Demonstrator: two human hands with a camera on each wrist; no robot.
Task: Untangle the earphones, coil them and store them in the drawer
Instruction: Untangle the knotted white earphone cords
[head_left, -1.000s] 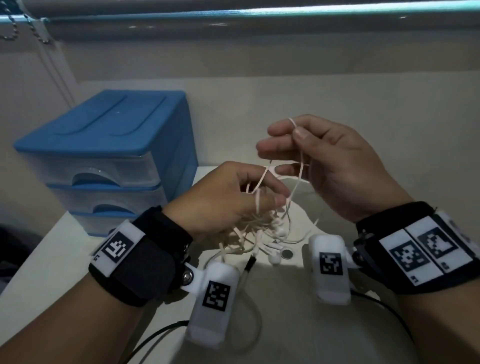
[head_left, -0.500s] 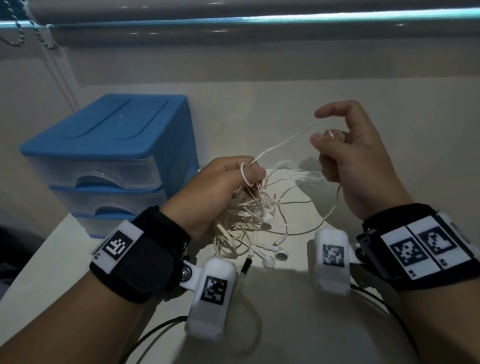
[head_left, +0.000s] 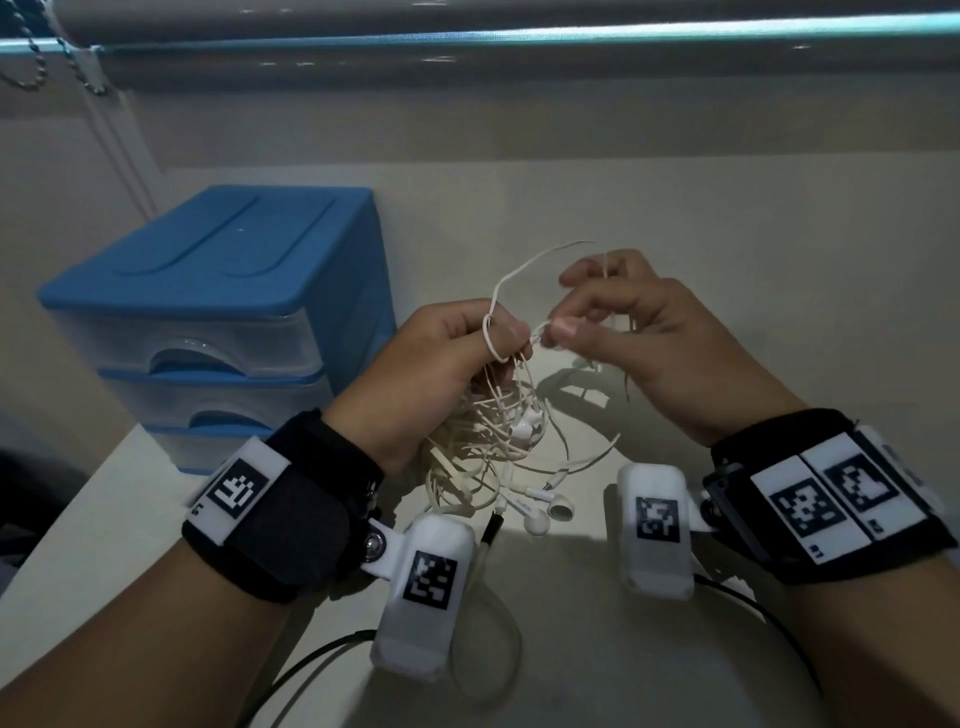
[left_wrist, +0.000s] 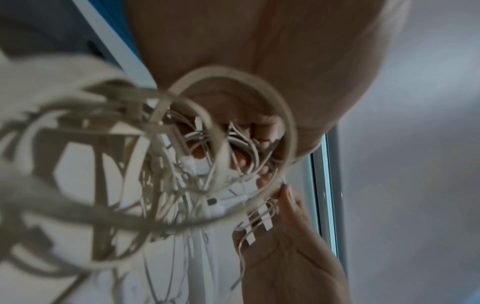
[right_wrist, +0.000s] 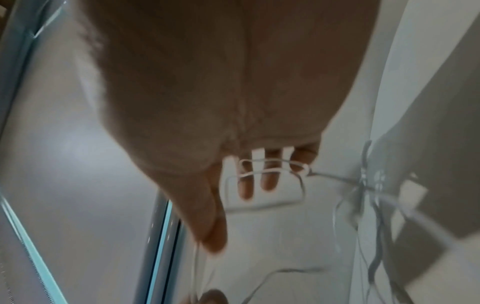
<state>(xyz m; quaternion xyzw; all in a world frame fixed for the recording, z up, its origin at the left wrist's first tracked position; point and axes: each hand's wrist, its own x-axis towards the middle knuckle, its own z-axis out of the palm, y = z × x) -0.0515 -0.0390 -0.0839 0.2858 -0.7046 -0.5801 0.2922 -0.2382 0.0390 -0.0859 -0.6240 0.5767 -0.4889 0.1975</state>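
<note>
My left hand (head_left: 447, 364) is clamped on the knotted cream-white wired earphones (head_left: 498, 441), bundle hanging just above the pale tabletop (head_left: 675, 649). My right hand (head_left: 639, 338) pinches one strand beside the left thumb. Plan: keep the left hand as anchor, feed slack, and work the loop at 12 o'clock free without yanking, or the knots will likely tighten. Blue-topped translucent plastic drawer unit (head_left: 218, 312) sits at 10 o'clock, drawers closed.

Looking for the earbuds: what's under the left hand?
Tangled earphones hang under the left hand, with earbuds at the bottom above the table. The palm hides some cable.
</note>
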